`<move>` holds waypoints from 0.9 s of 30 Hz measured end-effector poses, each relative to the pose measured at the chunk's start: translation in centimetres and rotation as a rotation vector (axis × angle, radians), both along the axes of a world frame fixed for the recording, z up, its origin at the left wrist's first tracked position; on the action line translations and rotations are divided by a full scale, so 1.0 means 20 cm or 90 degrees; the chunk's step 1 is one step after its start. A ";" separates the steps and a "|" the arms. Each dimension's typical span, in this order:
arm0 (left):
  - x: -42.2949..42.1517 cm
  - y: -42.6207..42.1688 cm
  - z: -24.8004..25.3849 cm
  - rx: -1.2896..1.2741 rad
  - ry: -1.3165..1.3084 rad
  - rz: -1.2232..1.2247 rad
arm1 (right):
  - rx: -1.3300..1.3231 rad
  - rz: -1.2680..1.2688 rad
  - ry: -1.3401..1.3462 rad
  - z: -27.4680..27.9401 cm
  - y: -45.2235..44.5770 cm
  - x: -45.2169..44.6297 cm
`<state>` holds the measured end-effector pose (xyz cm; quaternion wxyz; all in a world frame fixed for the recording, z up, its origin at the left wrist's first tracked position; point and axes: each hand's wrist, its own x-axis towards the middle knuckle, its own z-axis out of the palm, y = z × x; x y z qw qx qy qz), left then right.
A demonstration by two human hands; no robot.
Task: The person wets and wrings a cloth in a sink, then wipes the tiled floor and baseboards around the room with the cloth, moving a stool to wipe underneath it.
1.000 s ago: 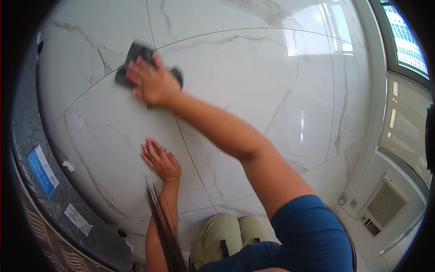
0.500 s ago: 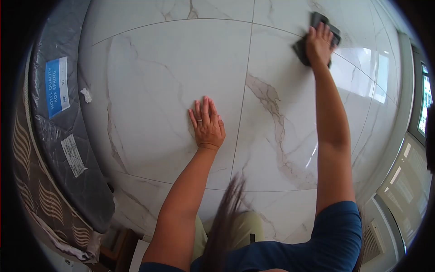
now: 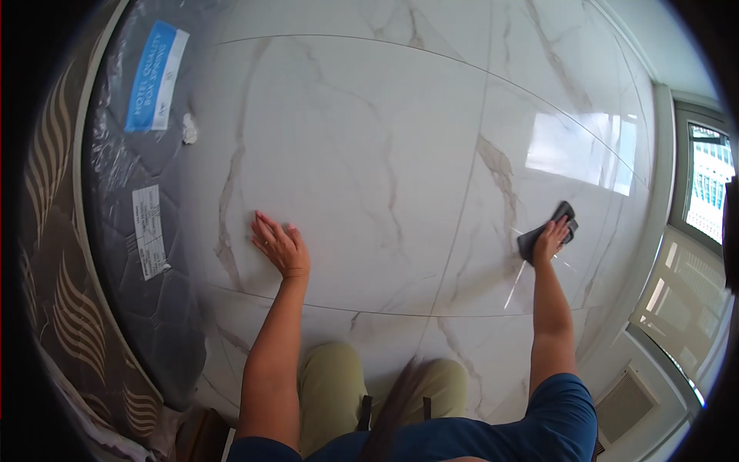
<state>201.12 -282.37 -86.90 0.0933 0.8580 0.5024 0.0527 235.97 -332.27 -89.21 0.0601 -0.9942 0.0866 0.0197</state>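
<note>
You're holding a dark cloth (image 3: 530,245) under your right hand (image 3: 550,240), out to the R on the tiled floor (image 3: 346,192). Grip there: fingers are lying over the cloth, palm side down, w/ dark edges sticking out on both sides; how tightly you're squeezing, can't tell. The cloth is sitting just below the bright window glare (image 3: 581,152) on the tiles, w/ the window (image 3: 710,181) itself showing further R

Your left hand (image 3: 283,248) is holding nothing; its fingers are loosely spreading, palm down, and it's apparently propping you on the tiles, well apart from the cloth. Your knees (image 3: 331,373) are showing at the bottom, between the arms

Over L, a plastic-wrapped box spring (image 3: 150,331) is lining the floor, w/ a blue label (image 3: 152,77) & a white label (image 3: 149,231) facing up. A white scrap (image 3: 189,129) is lying just beside it, nr the blue label

Step in hand, I'm judging: you're wiping the tiles. Next move is prob. calling for a flat palm, even pressure on the cloth & a steady L hand bearing your weight
</note>
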 end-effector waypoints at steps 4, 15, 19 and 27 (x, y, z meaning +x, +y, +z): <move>-0.07 0.09 0.01 0.016 0.080 -0.057 | 0.018 -0.071 -0.039 -0.08 0.59 0.62; -0.11 0.11 0.00 -0.032 -0.010 -0.077 | 0.169 0.947 -0.148 0.04 3.23 -0.79; -0.20 0.19 -0.03 -0.137 -0.414 0.026 | 0.203 1.074 0.106 0.22 2.50 -1.14; 0.30 1.27 -0.05 0.061 -0.208 0.074 | -0.024 0.510 -0.074 0.10 1.64 -0.20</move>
